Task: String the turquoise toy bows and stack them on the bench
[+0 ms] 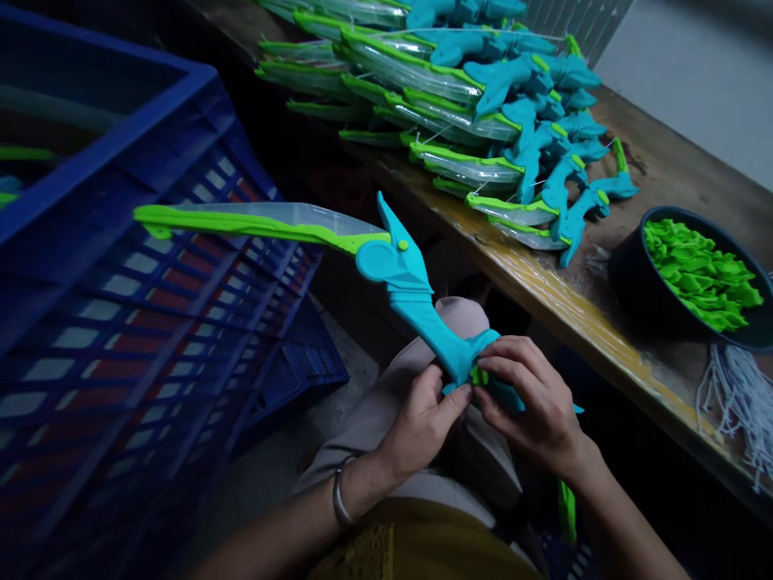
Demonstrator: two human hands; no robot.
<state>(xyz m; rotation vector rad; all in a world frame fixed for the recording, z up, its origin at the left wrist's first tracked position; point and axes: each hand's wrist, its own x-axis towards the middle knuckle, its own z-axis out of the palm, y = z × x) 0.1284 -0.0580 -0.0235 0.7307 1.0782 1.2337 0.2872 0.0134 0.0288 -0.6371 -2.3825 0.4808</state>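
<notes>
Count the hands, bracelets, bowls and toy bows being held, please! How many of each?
hands: 2, the left hand and the right hand
bracelet: 1
bowl of green pieces: 1
toy bow being held: 1
Total: 5
The stacked bows on the table overlap too much to count.

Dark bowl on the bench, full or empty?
Nearly full: green plastic pieces pile up to the rim of the bowl.

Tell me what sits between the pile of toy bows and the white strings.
A dark bowl of small green plastic pieces, on the table, head view.
</notes>
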